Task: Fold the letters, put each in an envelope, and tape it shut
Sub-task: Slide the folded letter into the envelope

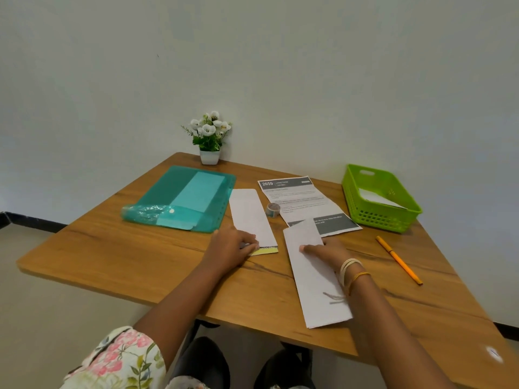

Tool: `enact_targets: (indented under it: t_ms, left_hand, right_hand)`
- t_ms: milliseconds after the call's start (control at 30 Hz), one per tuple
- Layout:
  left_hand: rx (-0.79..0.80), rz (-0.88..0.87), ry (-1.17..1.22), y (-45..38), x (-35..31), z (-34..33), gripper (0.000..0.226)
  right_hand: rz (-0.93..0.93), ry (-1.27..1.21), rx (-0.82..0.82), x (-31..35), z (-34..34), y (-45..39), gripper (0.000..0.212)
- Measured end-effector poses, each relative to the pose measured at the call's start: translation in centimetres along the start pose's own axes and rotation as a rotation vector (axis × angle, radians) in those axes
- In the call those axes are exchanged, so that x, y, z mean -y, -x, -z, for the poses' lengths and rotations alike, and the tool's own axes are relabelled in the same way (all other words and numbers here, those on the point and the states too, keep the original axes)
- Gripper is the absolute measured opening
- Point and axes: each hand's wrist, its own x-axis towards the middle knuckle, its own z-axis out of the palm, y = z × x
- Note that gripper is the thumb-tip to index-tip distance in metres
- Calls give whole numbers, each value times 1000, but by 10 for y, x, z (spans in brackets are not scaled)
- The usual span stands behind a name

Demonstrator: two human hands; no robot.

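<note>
A long white envelope lies in the middle of the wooden table, its near end showing a yellow strip. My left hand rests on that near end, fingers curled at the flap. A folded white letter lies to the right, reaching the table's front edge. My right hand presses flat on its upper part. A small roll of tape sits between the envelope and an unfolded printed letter.
A teal plastic folder with envelopes lies at the back left. A green basket holding white paper stands at the right. An orange pencil lies right of my hand. A potted white flower stands by the wall.
</note>
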Motion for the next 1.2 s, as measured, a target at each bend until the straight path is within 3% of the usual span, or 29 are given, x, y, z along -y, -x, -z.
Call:
enact_targets:
  t_ms: [100, 300, 433, 700, 933, 1067, 1200]
  left_hand:
    - [-13, -4, -7, 0, -2, 2, 30]
    - [-109, -90, -94, 1, -5, -1, 23]
    - [-157, -88, -80, 1, -9, -5, 20]
    - [-190, -90, 25, 3, -9, -11, 22]
    - [-131, -117, 89, 3, -8, -10, 22]
    - [-131, -156, 97, 5, -7, -11, 21]
    - [-136, -138, 106, 6, -7, -10, 20]
  right_hand:
    - [-49, -180, 86, 4, 4, 14, 14]
    - [-203, -76, 272, 6, -12, 21, 30]
    - [-170, -168, 226, 8, -28, 23, 22]
    - [-164, -219, 179, 11, -44, 19, 24]
    - [-227, -81, 286, 21, -55, 14, 74]
    - [-220, -72, 295, 26, -50, 7, 44]
    - [-165, -11, 176, 28, -47, -2, 78]
